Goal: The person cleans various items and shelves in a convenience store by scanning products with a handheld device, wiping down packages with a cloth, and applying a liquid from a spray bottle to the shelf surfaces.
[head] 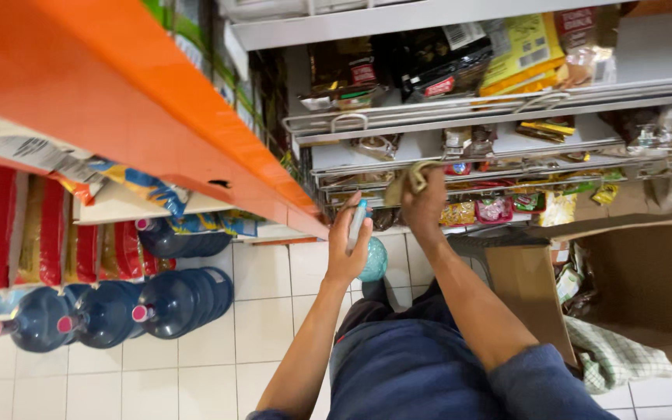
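Left hand (346, 249) is wrapped around a slim light-blue and white spray bottle (358, 223), held roughly upright with its long axis tilting up and a bit right, toward the shelf front. Right hand (423, 208) is closed on a crumpled tan cloth (409, 180), pressed right up against the front edge of the grey metal wire shelf (460, 167). So the right hand is the one actually at the shelf; the left hangs back just below and to the left of it, bottle near the cloth but not touching it as far as I can tell.

Just behind the left hand there's a round teal thing (375, 260) low down, can't tell what it is. The shelf tiers above hold dark and yellow snack packets (460, 54), with small colourful sachets (499, 208) on the lowest tier next to the right hand.

Off to the right, an open brown cardboard box (631, 288) sits on the white tiled floor (196, 365) with a green checked cloth (608, 358) draped at its near corner. Far left, big blue water jugs (149, 307) lie on the floor under an orange shelf edge (157, 117).
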